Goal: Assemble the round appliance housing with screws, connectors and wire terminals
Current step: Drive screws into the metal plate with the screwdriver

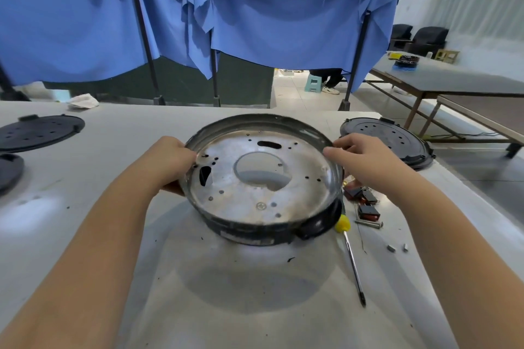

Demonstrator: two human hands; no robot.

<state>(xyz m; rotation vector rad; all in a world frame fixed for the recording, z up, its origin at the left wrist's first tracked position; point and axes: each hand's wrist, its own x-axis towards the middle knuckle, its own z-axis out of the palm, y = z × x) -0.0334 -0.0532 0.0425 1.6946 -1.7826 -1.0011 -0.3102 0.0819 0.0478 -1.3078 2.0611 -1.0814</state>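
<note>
A round metal housing (243, 193) with a dark outer band and a large centre hole is held tilted above the white table. My left hand (170, 159) grips its left rim, thumb inside and fingers underneath. My right hand (360, 156) pinches the right rim. On the table to the right lie a yellow-handled screwdriver (351, 258), red-and-black connectors (364, 201), a long screw (368, 223) and two small metal pieces (397, 247).
A black round cover (397, 139) lies behind my right hand; two more black round parts (39, 130) sit at the left edge. The white table (198, 292) ends at blue curtains (255, 22). Another table (453, 79) stands at right.
</note>
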